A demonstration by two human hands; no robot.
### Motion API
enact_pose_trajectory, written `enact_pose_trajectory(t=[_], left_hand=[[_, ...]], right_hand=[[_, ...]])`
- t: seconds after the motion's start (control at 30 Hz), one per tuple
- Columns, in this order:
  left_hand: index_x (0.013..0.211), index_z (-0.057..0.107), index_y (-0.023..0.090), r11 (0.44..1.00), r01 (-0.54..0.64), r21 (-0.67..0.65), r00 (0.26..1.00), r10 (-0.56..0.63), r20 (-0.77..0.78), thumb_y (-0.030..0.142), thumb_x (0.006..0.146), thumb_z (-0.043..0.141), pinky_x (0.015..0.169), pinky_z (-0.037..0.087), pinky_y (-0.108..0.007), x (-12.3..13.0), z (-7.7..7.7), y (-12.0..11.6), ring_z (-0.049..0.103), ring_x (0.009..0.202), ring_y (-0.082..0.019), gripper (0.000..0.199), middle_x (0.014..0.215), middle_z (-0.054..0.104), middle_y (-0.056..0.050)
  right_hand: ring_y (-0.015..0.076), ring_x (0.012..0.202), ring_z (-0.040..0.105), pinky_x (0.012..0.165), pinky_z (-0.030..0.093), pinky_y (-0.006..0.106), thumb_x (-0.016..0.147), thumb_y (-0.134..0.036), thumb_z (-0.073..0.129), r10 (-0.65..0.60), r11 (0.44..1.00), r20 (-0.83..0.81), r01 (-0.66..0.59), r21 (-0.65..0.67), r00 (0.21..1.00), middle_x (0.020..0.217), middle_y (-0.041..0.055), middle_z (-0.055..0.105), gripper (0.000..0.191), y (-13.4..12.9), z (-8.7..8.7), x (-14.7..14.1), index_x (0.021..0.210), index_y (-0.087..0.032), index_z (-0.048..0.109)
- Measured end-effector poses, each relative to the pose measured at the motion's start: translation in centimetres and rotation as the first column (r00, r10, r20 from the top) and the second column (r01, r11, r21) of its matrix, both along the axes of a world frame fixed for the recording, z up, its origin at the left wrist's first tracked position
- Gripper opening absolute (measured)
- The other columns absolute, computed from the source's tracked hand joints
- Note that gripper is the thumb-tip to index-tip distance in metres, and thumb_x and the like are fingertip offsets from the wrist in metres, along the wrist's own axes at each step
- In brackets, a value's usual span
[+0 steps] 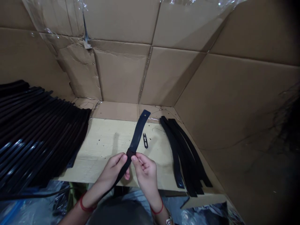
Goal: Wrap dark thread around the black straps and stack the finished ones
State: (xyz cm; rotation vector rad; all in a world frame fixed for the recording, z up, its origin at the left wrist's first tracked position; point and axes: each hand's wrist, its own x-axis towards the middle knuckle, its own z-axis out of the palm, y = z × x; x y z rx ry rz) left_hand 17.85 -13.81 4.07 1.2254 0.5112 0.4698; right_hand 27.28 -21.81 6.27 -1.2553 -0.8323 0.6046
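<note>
A long black strap [138,130] with a small hole near its far end is held up over the table. My left hand [116,164] pinches it from the left at a thicker band across its width. From the other side, the thumb and fingers of my right hand [144,168] grip the same spot. The strap's lower part runs down along my left wrist toward my lap. Just beyond my right hand, small black thread snips [145,141] lie on the pale tabletop [100,150], touched by neither hand.
Many black straps [39,134] are piled in overlapping rows at the left. Several more straps [187,156] lie at the right. Cardboard walls [122,72] enclose the back and right side. Loose threads and dark specks dot the table, and clear plastic [199,215] sits below its front edge.
</note>
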Motion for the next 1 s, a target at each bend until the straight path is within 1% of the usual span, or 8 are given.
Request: enact_pose_trajectory(t=[0.13,0.3,0.43,0.57,0.67,0.73,0.87,1.0], left_hand=[[0.065,0.05,0.015,0.998,-0.05,-0.027,0.998,0.051,0.028,0.06,0.084,0.05,0.038,0.029,-0.016,-0.6,0.7,-0.9,0.038,0.034,-0.004,0.049,0.045,0.046,0.005],[0.068,0.048,0.017,0.946,0.141,-0.291,0.989,-0.121,0.088,0.057,0.086,0.047,0.028,0.017,-0.015,-1.1,0.5,-0.6,0.024,0.026,-0.003,0.044,0.039,0.037,0.009],[0.068,0.046,0.019,0.869,0.341,-0.357,0.94,-0.311,0.141,0.059,0.088,0.039,0.028,0.018,-0.016,-1.1,0.2,0.1,0.023,0.026,-0.004,0.046,0.038,0.033,0.008],[0.096,0.046,0.019,0.996,0.084,0.026,0.996,-0.084,-0.008,0.061,0.09,0.034,0.05,0.042,-0.019,-1.2,0.8,-0.2,0.051,0.049,-0.009,0.044,0.059,0.054,0.003],[0.102,0.047,0.022,0.91,-0.081,0.406,0.98,0.148,-0.135,0.051,0.093,0.039,0.058,0.039,-0.019,-1.4,0.9,-0.9,0.051,0.059,-0.009,0.032,0.064,0.053,0.004],[0.097,0.049,0.021,0.852,-0.104,0.513,0.963,0.216,-0.164,0.049,0.095,0.032,0.054,0.034,-0.02,-1.4,0.7,-1.2,0.047,0.055,-0.009,0.032,0.06,0.05,0.005],[0.092,0.048,0.021,0.86,-0.178,0.479,0.961,0.257,-0.104,0.048,0.095,0.032,0.05,0.034,-0.02,-1.0,0.3,-1.7,0.045,0.05,-0.008,0.032,0.058,0.049,0.006],[0.086,0.044,0.021,0.938,-0.216,0.271,0.975,0.223,0.002,0.051,0.094,0.036,0.045,0.034,-0.017,-0.6,0.6,-2.2,0.04,0.045,-0.006,0.032,0.055,0.046,0.007]], right_hand=[[0.0071,0.042,0.039,0.039,0.032,0.018,0.083,-0.046,0.066,0.155,0.988,-0.055,-0.156,-0.013,0.986,0.055,-0.0006,0.055,0.034,0.0,0.0,0.2,0.075,-0.013,0.065],[0.003,0.041,0.02,0.038,0.015,0.016,0.077,-0.048,0.072,0.289,0.957,-0.217,-0.288,0.037,0.932,0.052,-0.0042,0.047,0.039,0.2,-1.1,0.7,0.089,-0.011,0.071],[0.0079,0.046,0.042,0.041,0.03,0.018,0.076,-0.045,0.074,0.156,0.988,-0.166,-0.155,0.02,0.974,0.059,0.0023,0.06,0.034,0.4,-1.5,0.4,0.083,-0.011,0.071],[0.0158,0.065,0.061,0.058,0.048,0.024,0.077,-0.041,0.073,0.007,0.999,-0.126,-0.003,0.035,0.992,0.073,0.0075,0.069,0.029,0.7,-1.4,0.3,0.083,-0.012,0.071],[0.0165,0.07,0.063,0.064,0.05,0.024,0.078,-0.039,0.073,-0.007,0.999,-0.114,0.012,0.04,0.993,0.074,0.0065,0.068,0.026,0.8,-1.3,0.2,0.083,-0.013,0.07],[0.015,0.069,0.061,0.061,0.049,0.022,0.08,-0.039,0.072,0.011,0.999,-0.126,-0.006,0.035,0.992,0.074,0.006,0.067,0.027,0.9,-1.5,0.0,0.086,-0.013,0.07],[0.0073,0.052,0.047,0.044,0.038,0.016,0.082,-0.039,0.07,-0.017,0.999,-0.18,0.025,0.043,0.983,0.064,0.0006,0.059,0.026,0.9,-2.0,-0.7,0.085,-0.013,0.066],[0.0043,0.04,0.031,0.036,0.026,0.015,0.09,-0.04,0.061,0.093,0.989,-0.174,-0.071,0.127,0.98,0.051,-0.0045,0.046,0.026,0.4,-2.4,-0.8,0.084,-0.015,0.064]])
